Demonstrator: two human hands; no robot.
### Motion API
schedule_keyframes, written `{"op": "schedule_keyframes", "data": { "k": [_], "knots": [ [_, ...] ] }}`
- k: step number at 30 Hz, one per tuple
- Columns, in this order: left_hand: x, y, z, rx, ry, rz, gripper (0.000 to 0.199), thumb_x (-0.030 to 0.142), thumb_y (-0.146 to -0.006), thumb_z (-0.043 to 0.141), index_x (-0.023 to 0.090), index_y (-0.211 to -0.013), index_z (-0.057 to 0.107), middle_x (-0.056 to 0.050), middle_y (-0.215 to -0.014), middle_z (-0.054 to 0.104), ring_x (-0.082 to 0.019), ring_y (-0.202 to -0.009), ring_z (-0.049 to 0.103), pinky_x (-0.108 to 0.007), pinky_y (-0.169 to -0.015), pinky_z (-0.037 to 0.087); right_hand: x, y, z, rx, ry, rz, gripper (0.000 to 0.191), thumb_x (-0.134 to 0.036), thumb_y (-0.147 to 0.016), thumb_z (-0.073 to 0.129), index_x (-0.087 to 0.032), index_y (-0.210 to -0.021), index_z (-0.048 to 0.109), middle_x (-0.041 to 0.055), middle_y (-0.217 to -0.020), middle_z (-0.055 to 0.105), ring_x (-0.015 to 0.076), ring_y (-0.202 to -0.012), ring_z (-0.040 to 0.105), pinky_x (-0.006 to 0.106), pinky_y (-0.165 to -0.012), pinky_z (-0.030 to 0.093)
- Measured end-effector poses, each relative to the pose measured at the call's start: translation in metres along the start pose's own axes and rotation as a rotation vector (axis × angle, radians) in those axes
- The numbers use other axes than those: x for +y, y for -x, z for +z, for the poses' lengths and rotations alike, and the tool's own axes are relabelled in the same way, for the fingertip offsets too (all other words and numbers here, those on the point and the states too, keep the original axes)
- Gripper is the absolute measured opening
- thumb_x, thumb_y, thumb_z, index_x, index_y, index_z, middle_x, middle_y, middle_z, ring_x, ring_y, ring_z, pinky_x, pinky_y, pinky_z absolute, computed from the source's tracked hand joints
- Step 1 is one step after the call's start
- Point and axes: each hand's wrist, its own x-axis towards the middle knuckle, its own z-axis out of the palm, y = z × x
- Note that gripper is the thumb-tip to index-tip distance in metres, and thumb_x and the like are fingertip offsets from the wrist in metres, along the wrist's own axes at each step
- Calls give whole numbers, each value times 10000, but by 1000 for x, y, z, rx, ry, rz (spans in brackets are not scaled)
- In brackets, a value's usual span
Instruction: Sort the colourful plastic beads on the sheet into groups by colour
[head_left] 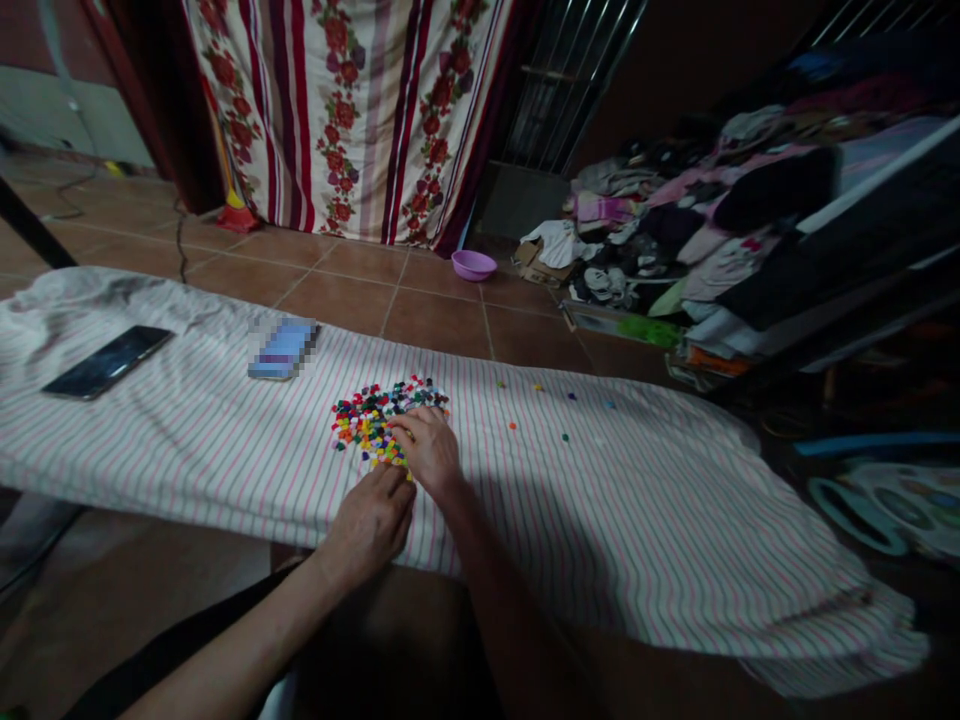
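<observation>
A pile of small, bright beads or cube-like pieces (367, 412) in many colours lies on a striped cloth (637, 520). My right hand (431, 448) reaches over the right side of the pile, its fingers curled together among the pieces; whatever is between the fingertips is too small to make out. At the pile's near edge rests my left hand (373, 515), back upward and fingers bent in, close beside the right one. Its fingertips are mostly hidden. To the right, several single pieces lie spaced apart, among them an orange piece (513, 426) and a dark green piece (565, 437).
A dark phone (109, 362) and a second phone with a lit, blurred screen (282, 349) lie left on the cloth. Beyond are a purple basin (474, 265) on the tiled floor, a floral curtain (352, 120) and a heap of clothes (675, 220).
</observation>
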Motion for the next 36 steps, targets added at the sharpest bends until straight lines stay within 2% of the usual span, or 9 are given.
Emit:
{"op": "schedule_keyframes", "data": {
  "k": [3,6,13,19,22,25,29,31,36],
  "knots": [
    [0,3,1,-8,2,5,203,149,-904,412,162,-985,597,-80,-1013,598,-204,-963,521,-389,-891,521,-9,-5,5,-81,74,22,158,-249,-876,636,-261,-997,737,45,-974,664,211,-982,551,320,-899,427],
    [-1,5,2,-14,4,17,212,154,-906,416,158,-1025,592,-84,-1055,594,-208,-992,518,-386,-913,516,-8,-8,9,-75,68,49,121,-226,-862,641,-243,-948,725,45,-971,666,204,-970,562,315,-899,425],
    [-1,3,5,51,-52,22,186,149,-892,438,141,-994,593,-107,-1133,588,-210,-1016,529,-368,-928,518,8,-9,11,63,-164,64,88,-175,-842,579,-216,-868,652,6,-862,656,144,-798,589,254,-778,453],
    [-1,2,13,153,-162,56,253,128,-875,445,119,-1089,579,-128,-1160,587,-223,-1031,538,-382,-935,516,26,-3,-14,224,-234,145,129,-196,-811,544,-222,-891,642,2,-838,651,130,-720,580,243,-717,477],
    [1,-2,12,166,-189,54,223,133,-865,455,131,-1044,588,-125,-1126,590,-228,-1003,543,-386,-897,522,47,7,-33,322,-232,201,153,-241,-826,523,-222,-901,655,14,-844,657,136,-727,584,253,-726,482],
    [7,-6,8,169,-213,28,188,151,-864,464,155,-1002,592,-109,-1064,590,-220,-937,544,-369,-824,527,79,24,-54,445,-252,266,213,-310,-833,507,-207,-930,666,38,-857,669,150,-751,600,271,-744,488],
    [16,-11,6,204,-255,28,163,195,-887,458,168,-964,600,-97,-994,593,-213,-882,535,-352,-764,514,129,53,-83,640,-314,471,342,-410,-803,528,-177,-1018,656,56,-831,682,171,-741,628,299,-728,504],
    [21,-14,7,205,-261,46,158,203,-890,458,176,-947,604,-95,-992,595,-213,-881,535,-351,-761,508,153,67,-100,710,-309,556,362,-434,-781,542,-170,-999,660,66,-834,692,184,-759,639,315,-748,506],
    [40,-22,13,145,-238,109,179,174,-886,434,180,-922,610,-89,-989,605,-202,-887,545,-341,-776,499,203,99,-147,682,-119,750,354,-395,-752,540,-152,-950,704,80,-804,706,207,-767,644,302,-750,496]
  ]
}}
